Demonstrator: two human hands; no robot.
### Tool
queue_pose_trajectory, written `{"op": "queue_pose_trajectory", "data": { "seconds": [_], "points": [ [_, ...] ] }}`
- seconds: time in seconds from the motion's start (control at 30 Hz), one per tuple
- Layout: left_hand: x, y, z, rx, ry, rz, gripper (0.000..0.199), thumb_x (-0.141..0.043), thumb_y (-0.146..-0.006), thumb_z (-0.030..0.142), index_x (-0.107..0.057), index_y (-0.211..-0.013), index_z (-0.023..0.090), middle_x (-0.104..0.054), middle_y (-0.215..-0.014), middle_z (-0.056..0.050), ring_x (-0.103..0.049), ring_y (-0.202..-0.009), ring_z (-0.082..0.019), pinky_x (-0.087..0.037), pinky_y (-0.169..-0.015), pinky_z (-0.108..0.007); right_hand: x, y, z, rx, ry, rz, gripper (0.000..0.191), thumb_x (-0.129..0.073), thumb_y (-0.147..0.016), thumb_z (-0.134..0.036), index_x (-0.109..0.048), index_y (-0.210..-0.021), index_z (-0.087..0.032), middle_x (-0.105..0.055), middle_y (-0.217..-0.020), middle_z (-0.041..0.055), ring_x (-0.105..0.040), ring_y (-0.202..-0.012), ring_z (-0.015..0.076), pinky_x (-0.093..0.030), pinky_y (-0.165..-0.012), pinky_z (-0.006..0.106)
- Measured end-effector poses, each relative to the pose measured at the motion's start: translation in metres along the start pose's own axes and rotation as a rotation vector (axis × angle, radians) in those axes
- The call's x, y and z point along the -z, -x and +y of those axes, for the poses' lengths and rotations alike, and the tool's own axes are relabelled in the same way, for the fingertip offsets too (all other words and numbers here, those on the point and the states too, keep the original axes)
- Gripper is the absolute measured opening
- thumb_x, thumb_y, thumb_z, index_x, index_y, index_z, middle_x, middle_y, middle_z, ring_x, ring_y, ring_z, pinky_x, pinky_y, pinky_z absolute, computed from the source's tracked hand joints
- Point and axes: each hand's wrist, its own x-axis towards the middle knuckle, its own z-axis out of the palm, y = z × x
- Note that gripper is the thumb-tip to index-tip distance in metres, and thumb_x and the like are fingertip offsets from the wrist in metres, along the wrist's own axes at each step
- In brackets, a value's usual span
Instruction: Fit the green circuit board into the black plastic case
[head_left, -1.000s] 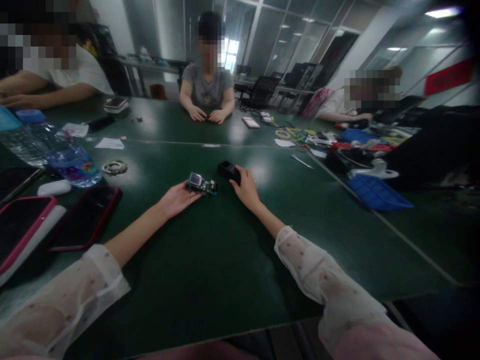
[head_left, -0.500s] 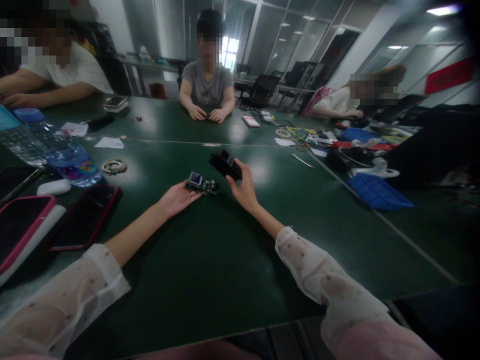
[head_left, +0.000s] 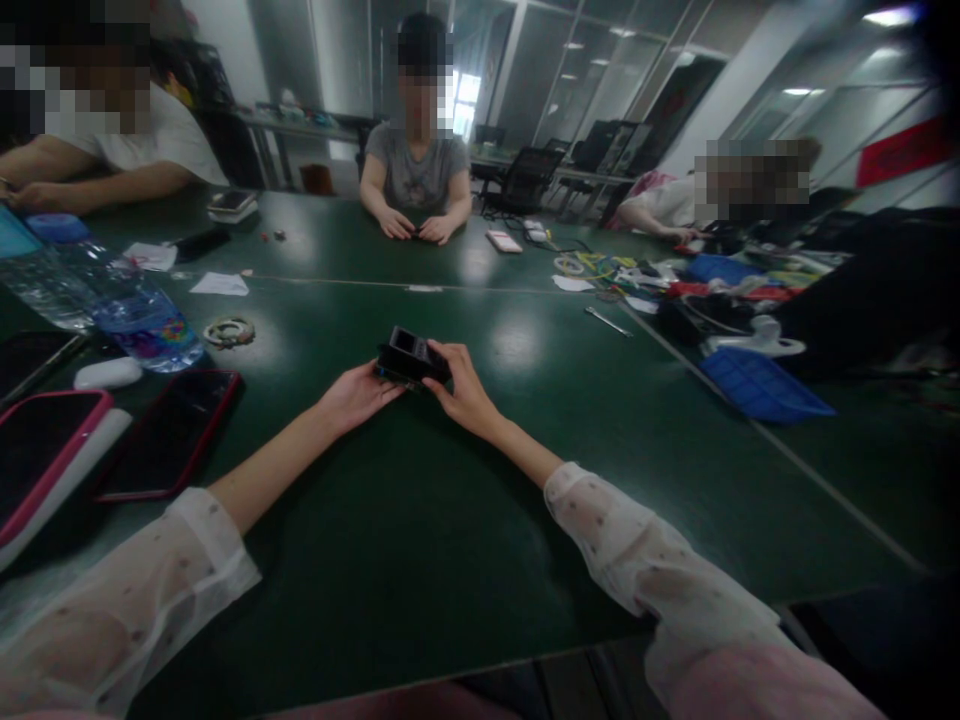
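Note:
My right hand (head_left: 465,392) grips a black plastic housing (head_left: 420,355) with a rectangular window, thumb on the near side and fingers over the far side. The housing lies over a small circuit board (head_left: 400,382), and only the board's lower edge shows beneath it. My left hand (head_left: 358,398) holds the board from the left, palm turned up. Both hands are above the green table (head_left: 420,520). How closely housing and board fit together is too small to tell.
At the left are water bottles (head_left: 146,310), phones (head_left: 172,435), a white case (head_left: 107,374) and a coiled ring (head_left: 229,332). A wrench (head_left: 607,321), a blue tray (head_left: 765,385) and cables lie right. A person (head_left: 416,170) sits opposite; others sit at both sides.
My right hand has moved left and slightly down with the black housing, which now covers most of the circuit board. My left hand has stayed in place.

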Motion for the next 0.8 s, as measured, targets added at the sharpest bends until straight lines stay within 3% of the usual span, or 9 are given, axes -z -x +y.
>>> {"op": "queue_pose_trajectory", "data": {
  "seconds": [0.13,0.27,0.33,0.43,0.53,0.7,0.8],
  "points": [
    [-0.0005,0.0003,0.0006,-0.005,0.001,0.001,0.046,-0.033,-0.101,0.027,-0.037,-0.145,0.016,-0.069,-0.115,-0.014,-0.067,-0.109,-0.023,-0.048,-0.104,-0.038,-0.002,0.0001,0.0006,0.004,0.001,-0.024,0.059,-0.055,-0.094,-0.028,-0.029,-0.148,-0.031,-0.043,-0.131,0.0116,-0.048,-0.123,0.0261,-0.045,-0.106,0.049],
    [0.0009,-0.0004,0.0005,-0.021,-0.003,-0.016,0.069,-0.035,-0.098,0.056,-0.034,-0.148,0.008,-0.066,-0.123,-0.02,-0.062,-0.12,-0.028,-0.047,-0.105,-0.039,-0.0035,0.0001,0.0007,0.014,0.026,-0.036,0.06,-0.057,-0.094,-0.029,-0.029,-0.147,-0.029,-0.043,-0.13,0.0122,-0.049,-0.122,0.0268,-0.048,-0.103,0.049],
    [0.002,-0.0007,-0.0003,-0.033,-0.022,-0.042,0.074,-0.039,-0.095,0.061,-0.036,-0.147,0.008,-0.065,-0.126,-0.021,-0.059,-0.124,-0.028,-0.045,-0.107,-0.04,-0.0038,0.0001,0.0004,0.02,0.048,-0.094,0.06,-0.058,-0.093,-0.03,-0.03,-0.146,-0.028,-0.044,-0.128,0.0126,-0.051,-0.119,0.0274,-0.05,-0.1,0.049],
    [0.0035,-0.0002,-0.0019,-0.046,-0.064,-0.065,0.06,-0.049,-0.097,0.046,-0.039,-0.147,0.015,-0.065,-0.129,-0.016,-0.058,-0.126,-0.025,-0.042,-0.111,-0.038,-0.0037,0.0,-0.0002,0.013,0.063,-0.176,0.06,-0.06,-0.091,-0.029,-0.032,-0.144,-0.027,-0.046,-0.127,0.0126,-0.054,-0.115,0.0278,-0.051,-0.097,0.051],
    [0.0034,0.0018,-0.0031,-0.068,-0.104,-0.061,0.052,-0.056,-0.094,0.027,-0.043,-0.144,0.017,-0.066,-0.129,-0.014,-0.058,-0.126,-0.023,-0.041,-0.112,-0.037,-0.0029,-0.0002,-0.0007,-0.008,0.036,-0.162,0.059,-0.061,-0.09,-0.029,-0.034,-0.143,-0.027,-0.047,-0.128,0.0121,-0.054,-0.116,0.0274,-0.051,-0.098,0.051],
    [-0.001,0.0058,-0.0033,-0.111,-0.127,-0.057,0.04,-0.056,-0.091,0.023,-0.055,-0.131,0.015,-0.07,-0.118,-0.011,-0.062,-0.117,-0.022,-0.043,-0.109,-0.035,-0.0012,-0.0023,-0.0016,-0.033,-0.108,-0.113,0.06,-0.065,-0.088,-0.04,-0.038,-0.14,-0.026,-0.049,-0.133,0.0127,-0.051,-0.124,0.028,-0.046,-0.104,0.051],
    [-0.0035,0.0063,-0.0031,-0.129,-0.109,-0.029,0.033,-0.055,-0.09,0.023,-0.061,-0.122,0.014,-0.073,-0.11,-0.009,-0.066,-0.108,-0.021,-0.046,-0.106,-0.034,-0.0003,-0.0045,-0.0012,-0.195,-0.267,-0.096,0.056,-0.059,-0.091,-0.048,-0.039,-0.138,-0.023,-0.055,-0.131,0.0127,-0.057,-0.119,0.0255,-0.047,-0.103,0.049]
  ]
}}
